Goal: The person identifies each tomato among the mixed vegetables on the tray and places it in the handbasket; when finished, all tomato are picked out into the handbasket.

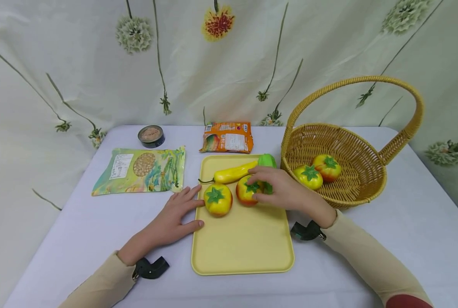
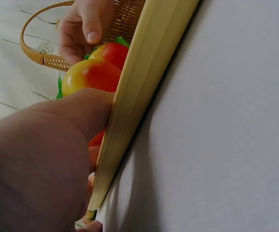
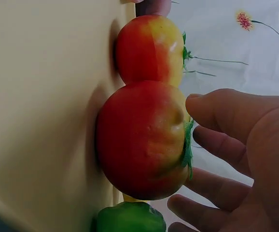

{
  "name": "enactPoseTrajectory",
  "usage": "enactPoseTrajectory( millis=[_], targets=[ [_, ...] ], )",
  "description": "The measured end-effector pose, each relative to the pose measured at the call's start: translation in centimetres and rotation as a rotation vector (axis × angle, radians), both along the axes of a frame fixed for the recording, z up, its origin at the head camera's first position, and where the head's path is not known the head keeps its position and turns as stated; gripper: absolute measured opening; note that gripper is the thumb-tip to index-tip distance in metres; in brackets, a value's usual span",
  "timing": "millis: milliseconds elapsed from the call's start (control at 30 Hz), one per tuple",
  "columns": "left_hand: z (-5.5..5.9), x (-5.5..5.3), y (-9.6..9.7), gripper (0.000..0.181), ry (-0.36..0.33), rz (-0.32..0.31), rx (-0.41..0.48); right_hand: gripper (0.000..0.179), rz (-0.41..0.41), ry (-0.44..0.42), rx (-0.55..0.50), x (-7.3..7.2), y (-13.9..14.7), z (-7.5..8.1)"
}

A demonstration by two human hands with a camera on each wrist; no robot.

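My left hand (image 1: 171, 219) lies along the left edge of a yellow tray (image 1: 242, 248), its fingers spread and touching the rim. Above a red-yellow toy tomato (image 3: 144, 140), my right hand (image 1: 283, 188) reaches in from the right. The right wrist view has its thumb and fingers loosely bent by the tomato's green top, without a firm grip; contact is hard to tell. Another toy tomato (image 1: 218, 201) sits beside it, nearer my left hand. Behind them lies a yellow pepper (image 1: 233, 173). A green vegetable (image 1: 266, 160) is partly hidden by my right hand.
A wicker basket (image 1: 352, 171) with a tall handle stands right of the tray, holding two toy tomatoes (image 1: 327, 167). To the left are a green patterned packet (image 1: 159, 169) and a round tin (image 1: 151, 136). An orange packet (image 1: 227, 137) lies behind the tray.
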State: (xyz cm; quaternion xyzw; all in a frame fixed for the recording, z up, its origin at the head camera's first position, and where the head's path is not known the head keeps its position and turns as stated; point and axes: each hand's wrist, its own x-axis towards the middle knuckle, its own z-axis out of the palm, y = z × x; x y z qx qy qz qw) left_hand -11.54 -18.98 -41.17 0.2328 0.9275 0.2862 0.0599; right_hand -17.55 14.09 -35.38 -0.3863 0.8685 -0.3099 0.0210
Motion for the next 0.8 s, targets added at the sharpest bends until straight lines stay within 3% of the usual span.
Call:
enactPoseTrajectory(
  millis=[167,367,433,800],
  targets=[
    [0.0,0.0,0.0,0.049,0.004,-0.003,0.004,0.032,0.014,0.025,0.039,-0.2,0.0,-0.3],
    [0.1,0.0,0.0,0.049,0.002,-0.006,0.004,0.033,0.046,0.137,0.069,0.1,-0.3,-0.7],
    [0.1,0.0,0.0,0.049,0.001,-0.006,0.003,0.034,0.069,0.16,0.052,-0.1,-0.2,-1.4],
    [0.2,0.0,-0.1,0.048,-0.004,-0.009,0.014,0.035,0.062,0.12,0.04,0.7,-0.7,-0.7]
  ],
)
